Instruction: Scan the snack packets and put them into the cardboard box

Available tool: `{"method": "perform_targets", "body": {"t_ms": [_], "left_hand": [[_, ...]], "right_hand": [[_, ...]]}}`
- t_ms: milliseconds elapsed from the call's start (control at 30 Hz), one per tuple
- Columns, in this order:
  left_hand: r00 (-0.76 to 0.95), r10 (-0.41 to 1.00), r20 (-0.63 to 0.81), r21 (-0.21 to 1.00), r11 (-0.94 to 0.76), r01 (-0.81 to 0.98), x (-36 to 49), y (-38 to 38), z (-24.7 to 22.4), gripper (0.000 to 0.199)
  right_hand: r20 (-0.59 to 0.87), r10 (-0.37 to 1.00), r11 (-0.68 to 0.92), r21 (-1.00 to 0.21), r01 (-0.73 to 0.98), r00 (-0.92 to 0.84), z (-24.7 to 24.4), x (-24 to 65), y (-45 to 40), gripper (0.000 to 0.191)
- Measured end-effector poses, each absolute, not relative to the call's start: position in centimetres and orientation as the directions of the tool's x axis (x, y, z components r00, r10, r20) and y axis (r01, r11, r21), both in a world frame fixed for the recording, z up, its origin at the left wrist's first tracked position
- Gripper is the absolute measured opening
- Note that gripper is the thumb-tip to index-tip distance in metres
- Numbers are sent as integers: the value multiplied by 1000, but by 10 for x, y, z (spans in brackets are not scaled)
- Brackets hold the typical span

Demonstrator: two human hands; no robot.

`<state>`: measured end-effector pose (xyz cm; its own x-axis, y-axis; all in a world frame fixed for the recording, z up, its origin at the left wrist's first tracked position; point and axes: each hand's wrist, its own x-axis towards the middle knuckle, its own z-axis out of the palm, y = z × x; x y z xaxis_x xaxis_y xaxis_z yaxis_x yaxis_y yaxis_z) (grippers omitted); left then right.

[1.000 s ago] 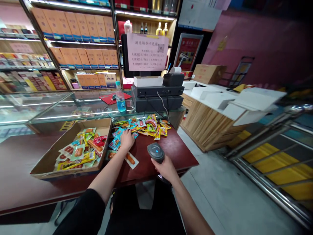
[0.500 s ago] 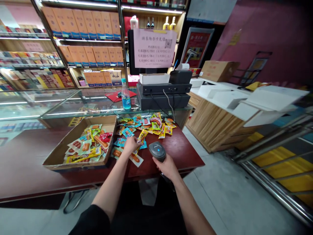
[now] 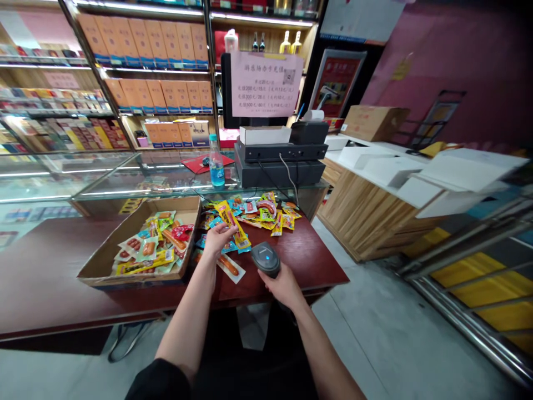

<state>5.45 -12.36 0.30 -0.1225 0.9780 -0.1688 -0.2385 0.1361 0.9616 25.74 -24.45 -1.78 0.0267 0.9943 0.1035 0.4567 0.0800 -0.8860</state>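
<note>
My left hand (image 3: 220, 239) is closed on a long yellow sausage packet (image 3: 231, 222), held tilted above the loose packets on the table. In my right hand (image 3: 285, 282) is a dark grey barcode scanner (image 3: 265, 259) with a small blue light; its head points toward the packets. Several blue and yellow snack packets (image 3: 270, 214) lie in a loose heap beyond my hands. A clear packet with a sausage (image 3: 231, 266) lies below my left hand. To the left stands an open cardboard box (image 3: 95, 270) with several packaged sausages in it.
The dark red table (image 3: 308, 258) meets a glass display counter (image 3: 166, 178). On it stand a blue-capped bottle (image 3: 216, 166), a black cash drawer (image 3: 275, 172) and a monitor with a pink sign (image 3: 262, 83). A wooden cabinet (image 3: 353, 205) stands at the right.
My left hand has lifted the yellow sausage packet and turned it, so more of its length shows. The scanner in my right hand has shifted slightly left.
</note>
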Motion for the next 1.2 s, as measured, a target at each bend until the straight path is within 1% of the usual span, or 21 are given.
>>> {"method": "perform_targets", "body": {"t_ms": [133, 267, 500, 667, 767, 867, 967, 1067, 1200], "left_hand": [[-143, 981, -128, 971, 95, -219, 57, -128, 7, 54], [-121, 984, -128, 976, 103, -191, 60, -128, 3, 54], [-156, 980, -127, 984, 104, -146, 63, -129, 5, 50], [-124, 982, -143, 981, 124, -150, 63, -131, 6, 52], [-112, 987, -115, 985, 99, -141, 61, -134, 10, 55], [-132, 990, -52, 994, 38, -102, 45, -138, 23, 54], [-231, 972, 40, 997, -54, -55, 5, -141, 45, 54], [-416, 902, 111, 992, -125, -6, -54, -150, 69, 56], [-579, 801, 151, 988, -112, 101, -121, -175, 88, 57]], "right_hand": [[123, 992, 109, -892, 439, 2, -10, 249, -248, 31], [147, 989, 143, -894, 425, -24, -2, 243, -252, 28], [96, 995, 104, -886, 452, -39, -3, 244, -257, 28], [64, 997, 77, -884, 461, -43, -3, 243, -258, 28], [58, 998, 69, -884, 463, -38, -4, 242, -258, 28], [56, 998, 69, -880, 470, -42, -7, 242, -255, 30], [63, 997, 81, -876, 475, -53, -11, 242, -250, 34], [73, 996, 84, -875, 477, -42, -18, 241, -239, 34], [42, 998, 62, -879, 473, -53, -29, 237, -220, 31]]}}
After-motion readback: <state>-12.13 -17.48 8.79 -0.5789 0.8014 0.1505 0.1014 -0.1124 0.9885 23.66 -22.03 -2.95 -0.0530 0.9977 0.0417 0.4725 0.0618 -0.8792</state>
